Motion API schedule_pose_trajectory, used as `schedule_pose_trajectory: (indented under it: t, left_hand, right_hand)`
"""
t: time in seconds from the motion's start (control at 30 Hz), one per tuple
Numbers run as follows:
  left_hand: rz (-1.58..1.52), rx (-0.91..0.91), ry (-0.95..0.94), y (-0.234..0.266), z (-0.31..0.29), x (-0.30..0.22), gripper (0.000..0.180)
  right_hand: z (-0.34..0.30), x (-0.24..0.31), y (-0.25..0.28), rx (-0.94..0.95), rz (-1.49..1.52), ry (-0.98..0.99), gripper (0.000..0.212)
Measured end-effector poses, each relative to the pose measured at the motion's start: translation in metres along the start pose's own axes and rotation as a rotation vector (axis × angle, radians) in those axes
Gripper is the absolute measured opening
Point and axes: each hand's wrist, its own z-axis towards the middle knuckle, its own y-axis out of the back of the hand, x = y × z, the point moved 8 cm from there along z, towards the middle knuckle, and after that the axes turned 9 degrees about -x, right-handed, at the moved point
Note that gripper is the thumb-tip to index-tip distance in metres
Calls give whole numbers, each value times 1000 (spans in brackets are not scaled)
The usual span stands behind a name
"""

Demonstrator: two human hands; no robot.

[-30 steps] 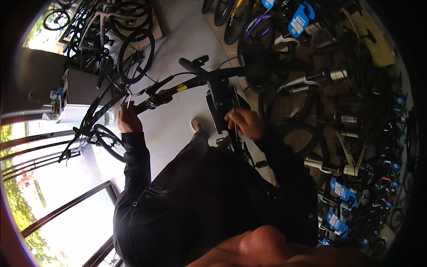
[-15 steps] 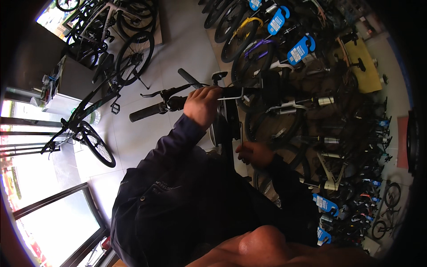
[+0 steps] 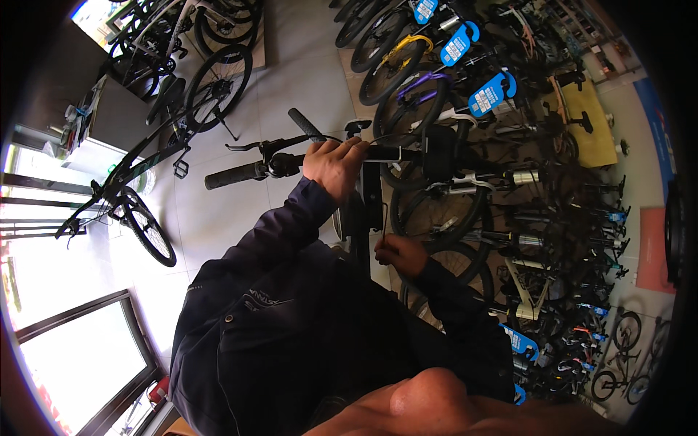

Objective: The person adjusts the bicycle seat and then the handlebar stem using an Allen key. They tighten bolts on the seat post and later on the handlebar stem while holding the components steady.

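Observation:
A bicycle handlebar with a long black grip (image 3: 233, 176) lies across the middle, a brake lever (image 3: 243, 147) beside it. My left hand (image 3: 334, 168) is closed round the bar near its centre. Just right of these fingers, a thin bent silver strip (image 3: 399, 154) shows against the bar. My right hand (image 3: 402, 256), lower and further right, pinches a thin bent rod (image 3: 384, 221) that looks like a hex key. It stands up from the fingers beside the bike's dark frame (image 3: 369, 189); whether its tip touches anything, I cannot tell. A black box-like part (image 3: 440, 154) sits toward the bar's right end.
Rows of parked bicycles (image 3: 418, 83) with blue hang tags (image 3: 491, 94) crowd the right side. Another bicycle (image 3: 145, 221) stands at the left, by a grey cabinet (image 3: 109, 123) and a glass door (image 3: 91, 360). Pale floor tiles (image 3: 298, 80) lie between them.
My right hand has shifted slightly left, nearer the bike's frame, with the thin rod still in it. My left hand keeps its hold on the handlebar. The whole view has shifted a little.

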Motion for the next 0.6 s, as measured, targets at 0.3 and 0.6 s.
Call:
schedule_pose_trajectory:
  t: [0.3,0.6]
  left_hand:
    - [-8,0,6,0,-2,1,34]
    - [-47,-128,-47,10,-4,-2,30]
  right_hand:
    - [11,-18,-4,-100,-110,77,16]
    - [82,-36,0,-532,-403,580,13]
